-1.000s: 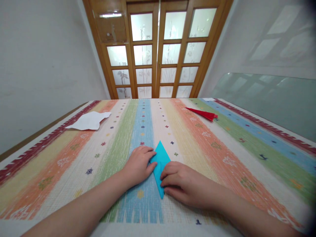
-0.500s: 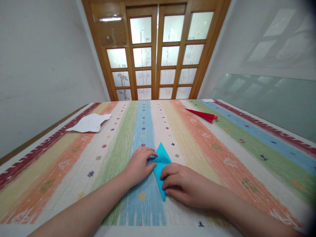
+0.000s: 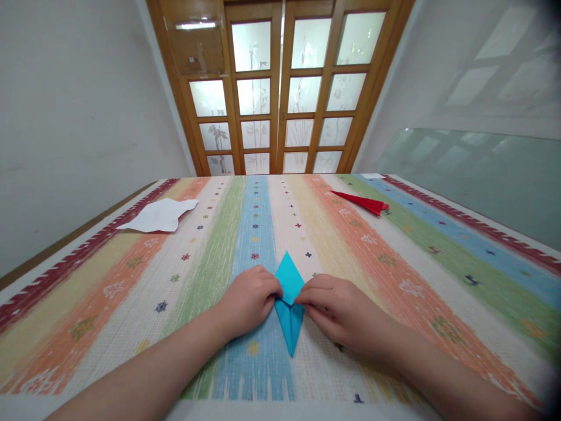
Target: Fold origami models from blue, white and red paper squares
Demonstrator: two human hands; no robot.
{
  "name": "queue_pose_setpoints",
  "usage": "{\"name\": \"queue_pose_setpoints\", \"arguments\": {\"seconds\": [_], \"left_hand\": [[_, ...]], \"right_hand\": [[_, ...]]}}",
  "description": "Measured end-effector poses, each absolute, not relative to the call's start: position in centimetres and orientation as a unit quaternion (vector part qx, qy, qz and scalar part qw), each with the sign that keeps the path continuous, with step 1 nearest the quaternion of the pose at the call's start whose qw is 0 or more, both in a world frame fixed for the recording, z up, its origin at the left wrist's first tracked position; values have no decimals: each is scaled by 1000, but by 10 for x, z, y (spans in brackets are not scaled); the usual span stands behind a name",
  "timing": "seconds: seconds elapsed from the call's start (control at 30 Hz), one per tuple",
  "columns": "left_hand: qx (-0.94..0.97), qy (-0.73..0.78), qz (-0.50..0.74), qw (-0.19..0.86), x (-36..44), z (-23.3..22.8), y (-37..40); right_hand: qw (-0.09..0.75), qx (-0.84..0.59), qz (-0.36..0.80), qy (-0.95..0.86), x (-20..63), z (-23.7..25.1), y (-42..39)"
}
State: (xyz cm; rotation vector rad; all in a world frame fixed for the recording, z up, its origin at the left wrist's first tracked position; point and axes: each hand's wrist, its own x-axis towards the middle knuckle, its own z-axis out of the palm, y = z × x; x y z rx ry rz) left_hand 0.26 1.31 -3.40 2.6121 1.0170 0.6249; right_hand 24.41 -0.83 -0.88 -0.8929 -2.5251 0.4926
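Note:
A folded sheet of blue origami paper (image 3: 289,280) lies on the striped tablecloth in front of me, shaped like a long diamond. A cross fold runs over its middle, and a lengthwise crease shows in the lower half. My left hand (image 3: 252,299) is closed at the paper's left corner, thumb and fingers together on its edge. Opposite it, my right hand (image 3: 339,307) pinches the right corner near the cross fold. The corners themselves are partly hidden under the fingertips.
A torn white sheet of paper (image 3: 160,216) rests at the far left. Toward the far right lies a narrow folded red paper (image 3: 362,202). The striped tablecloth (image 3: 210,245) covers the table, with walls on both sides and wooden glass-paned doors (image 3: 280,88) beyond.
My right hand has moved up from the paper's lower right edge to its right corner. My left fingers have closed on the left corner. The lower half now shows a centre crease.

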Motion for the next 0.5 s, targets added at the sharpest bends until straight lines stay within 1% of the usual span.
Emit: {"name": "queue_pose_setpoints", "arguments": {"seconds": [0.23,0.37,0.5], "left_hand": [[939,303,154,55,8,-30,3],[952,277,128,26,15,-25,-8],[947,306,96,22,16,-22,-12]], "right_hand": [[147,-337,169,-914,241,-8,-9],[139,-350,156,-913,238,-5,-15],[134,-367,136,-910,237,-3,-17]]}}
